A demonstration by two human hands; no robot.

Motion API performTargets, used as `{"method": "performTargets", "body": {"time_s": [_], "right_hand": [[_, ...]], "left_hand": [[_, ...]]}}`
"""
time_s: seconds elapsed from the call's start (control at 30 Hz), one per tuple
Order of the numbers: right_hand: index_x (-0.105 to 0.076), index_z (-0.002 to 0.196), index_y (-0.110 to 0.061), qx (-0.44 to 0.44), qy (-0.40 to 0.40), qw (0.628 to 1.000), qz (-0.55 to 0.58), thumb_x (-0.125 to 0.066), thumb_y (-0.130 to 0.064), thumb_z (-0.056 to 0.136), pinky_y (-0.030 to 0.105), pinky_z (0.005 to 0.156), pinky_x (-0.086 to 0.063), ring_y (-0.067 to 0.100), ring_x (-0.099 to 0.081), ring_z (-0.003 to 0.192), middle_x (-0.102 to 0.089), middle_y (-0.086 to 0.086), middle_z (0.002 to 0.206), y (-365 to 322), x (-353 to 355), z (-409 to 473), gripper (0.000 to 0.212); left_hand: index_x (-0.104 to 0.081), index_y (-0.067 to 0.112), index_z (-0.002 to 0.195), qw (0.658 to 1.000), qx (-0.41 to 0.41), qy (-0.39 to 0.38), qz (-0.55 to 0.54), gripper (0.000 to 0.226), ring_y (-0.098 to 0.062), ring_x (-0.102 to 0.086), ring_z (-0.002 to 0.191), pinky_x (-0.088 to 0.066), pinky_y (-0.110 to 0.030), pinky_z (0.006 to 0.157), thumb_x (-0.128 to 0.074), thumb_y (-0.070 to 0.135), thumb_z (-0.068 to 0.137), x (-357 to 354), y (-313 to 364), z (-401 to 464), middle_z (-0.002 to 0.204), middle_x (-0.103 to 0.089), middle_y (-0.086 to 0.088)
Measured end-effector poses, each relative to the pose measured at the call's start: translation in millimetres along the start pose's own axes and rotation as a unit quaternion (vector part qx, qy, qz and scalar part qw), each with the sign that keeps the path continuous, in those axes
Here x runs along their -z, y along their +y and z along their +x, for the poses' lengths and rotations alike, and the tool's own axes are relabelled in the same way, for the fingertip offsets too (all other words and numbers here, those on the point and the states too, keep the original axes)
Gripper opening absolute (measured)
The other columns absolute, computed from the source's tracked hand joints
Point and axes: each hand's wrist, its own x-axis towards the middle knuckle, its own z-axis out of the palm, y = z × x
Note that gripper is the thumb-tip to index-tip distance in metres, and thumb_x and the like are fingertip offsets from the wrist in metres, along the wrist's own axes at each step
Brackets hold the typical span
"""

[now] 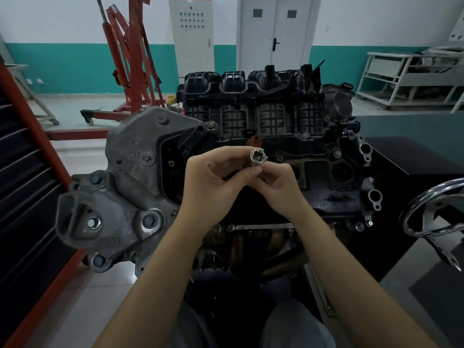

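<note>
Head view, field notes. One socket (258, 159), bright metal, is held up over the middle of the engine (324, 172) with its square drive hole facing the camera. It touches no bolt. Left hand (213, 182) and right hand (281, 189) both pinch it with curled fingertips, the left from below and the side, the right at its lower edge. The fingers hide whatever may sit on its far end.

Progress, as a judgement: early. The socket is picked and in hand, but no ratchet or handle is seen on it and no fastener is engaged. Fitting the tool and turning bolts are left to do.

Count:
- One socket, two hands, one engine.
- One black intake manifold (253, 106) with four ribbed runners.
- One grey mounting bracket (120, 187) at the engine's left end, bolts in place.
- One red hoist (130, 59) behind.
- One chrome wheel (437, 207) at right.
</note>
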Motion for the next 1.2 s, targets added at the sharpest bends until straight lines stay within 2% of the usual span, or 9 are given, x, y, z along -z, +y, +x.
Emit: {"method": "performTargets", "body": {"time_s": [0.1,0.2,0.43,0.63,0.8,0.9,1.03,1.13,1.2], "right_hand": [[-0.071,0.091,-0.015,0.004,0.038,0.999,0.023,-0.063,0.007,0.083,0.016,0.078,-0.050,0.000,-0.068,0.086,-0.071,-0.021,0.089,2.7,-1.8,-2.2,0.025],[-0.070,0.091,-0.012,0.002,0.067,0.996,0.053,-0.068,0.003,0.081,0.029,0.079,-0.054,0.017,-0.070,0.086,-0.074,-0.006,0.088,4.3,-3.9,-2.4,0.018],[-0.064,0.106,-0.018,0.007,0.027,1.000,-0.006,-0.062,-0.009,0.087,0.013,0.081,-0.047,-0.003,-0.065,0.093,-0.070,-0.024,0.094,1.2,-7.1,-3.9,0.021],[-0.070,0.096,-0.001,-0.007,0.072,0.997,-0.029,-0.068,0.004,0.082,0.026,0.081,-0.052,0.014,-0.069,0.089,-0.072,0.008,0.091,6.3,-9.4,-4.6,0.015],[-0.063,0.107,-0.008,0.010,0.039,0.998,-0.041,-0.063,0.002,0.085,0.018,0.083,-0.049,0.001,-0.066,0.092,-0.068,-0.002,0.096,2.5,-7.6,-4.3,0.025],[-0.067,0.100,-0.006,-0.006,0.068,0.997,-0.031,-0.065,0.002,0.083,0.018,0.078,-0.050,0.003,-0.067,0.085,-0.070,0.000,0.089,5.2,-8.6,-4.8,0.019],[-0.070,0.094,0.002,-0.012,0.092,0.995,-0.023,-0.070,0.006,0.080,0.030,0.079,-0.053,0.019,-0.070,0.086,-0.072,0.013,0.089,7.6,-9.1,-5.6,0.015],[-0.067,0.104,0.001,0.013,0.056,0.997,-0.045,-0.068,0.003,0.083,0.026,0.086,-0.051,0.014,-0.068,0.096,-0.071,0.007,0.099,5.1,-7.9,-5.7,0.021],[-0.063,0.110,-0.006,0.022,0.031,0.998,-0.056,-0.063,0.002,0.086,0.022,0.087,-0.050,0.006,-0.066,0.098,-0.068,-0.002,0.101,3.1,-7.8,-5.9,0.025]], "left_hand": [[-0.069,0.006,0.104,1.000,0.004,-0.017,0.024,0.031,-0.020,-0.070,0.095,-0.055,-0.033,0.087,-0.073,-0.008,0.076,-1.0,0.4,-1.6,0.097,-0.072,-0.011],[-0.071,0.007,0.094,0.996,-0.017,0.033,0.084,0.026,-0.016,-0.070,0.089,-0.055,-0.027,0.082,-0.081,-0.001,0.071,-4.6,-1.1,-2.9,0.091,-0.071,-0.005],[-0.067,0.022,0.096,0.997,-0.038,0.023,0.062,0.034,-0.022,-0.069,0.093,-0.055,-0.034,0.085,-0.072,-0.006,0.077,-4.0,-1.5,-4.3,0.095,-0.069,-0.004],[-0.073,0.016,0.090,0.992,-0.015,0.052,0.112,0.024,-0.012,-0.070,0.086,-0.057,-0.030,0.079,-0.080,0.002,0.072,-5.0,1.5,-3.8,0.088,-0.073,0.002],[-0.069,0.010,0.104,0.998,0.009,0.042,0.040,0.033,-0.016,-0.071,0.094,-0.056,-0.031,0.087,-0.071,-0.010,0.078,-2.1,2.9,-3.8,0.096,-0.073,-0.007],[-0.068,0.005,0.105,1.000,0.014,0.013,0.022,0.032,-0.022,-0.070,0.096,-0.055,-0.036,0.088,-0.069,-0.013,0.078,0.0,2.7,-3.1,0.097,-0.072,-0.013],[-0.073,0.016,0.085,0.988,-0.014,0.059,0.142,0.023,-0.014,-0.069,0.084,-0.056,-0.031,0.078,-0.083,0.002,0.069,-5.1,1.1,-4.4,0.085,-0.072,0.002],[-0.073,0.021,0.087,0.990,0.005,0.088,0.110,0.027,-0.010,-0.071,0.084,-0.058,-0.030,0.079,-0.081,0.002,0.071,-6.7,0.9,-4.9,0.086,-0.074,0.005],[-0.072,0.017,0.095,0.997,0.014,0.058,0.058,0.030,-0.016,-0.072,0.089,-0.058,-0.036,0.084,-0.077,-0.004,0.074,-3.6,0.6,-4.0,0.091,-0.074,-0.002]]}}
